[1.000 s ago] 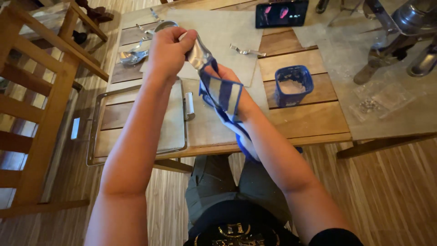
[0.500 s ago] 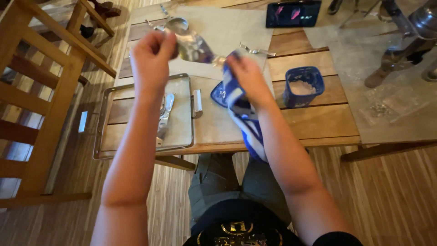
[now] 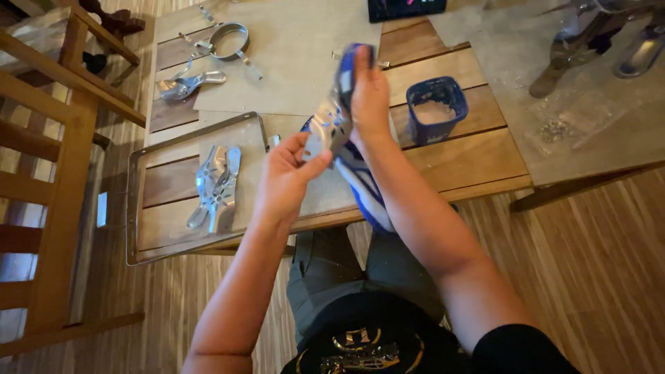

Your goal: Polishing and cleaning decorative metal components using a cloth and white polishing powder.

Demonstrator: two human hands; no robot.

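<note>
My left hand (image 3: pixel 285 176) pinches the lower end of a shiny metal clamp piece (image 3: pixel 324 128) above the table's front edge. My right hand (image 3: pixel 370 97) presses a blue and white striped cloth (image 3: pixel 357 173) against the upper part of that same piece; the cloth hangs down under my right forearm toward my lap. A second metal clamp piece (image 3: pixel 216 185) lies on the metal tray (image 3: pixel 138 228) to the left of my hands.
A blue square tub (image 3: pixel 435 111) with pale powder stands right of my hands. A metal ring clamp (image 3: pixel 228 38) and another shiny metal piece (image 3: pixel 181 84) lie at the back left. A wooden chair (image 3: pixel 48 173) stands left; a grey mat (image 3: pixel 589 118) lies right.
Both hands have come back toward me and together: the left hand dropped from the far side of the table to hold the metal piece against the cloth in the right hand.
</note>
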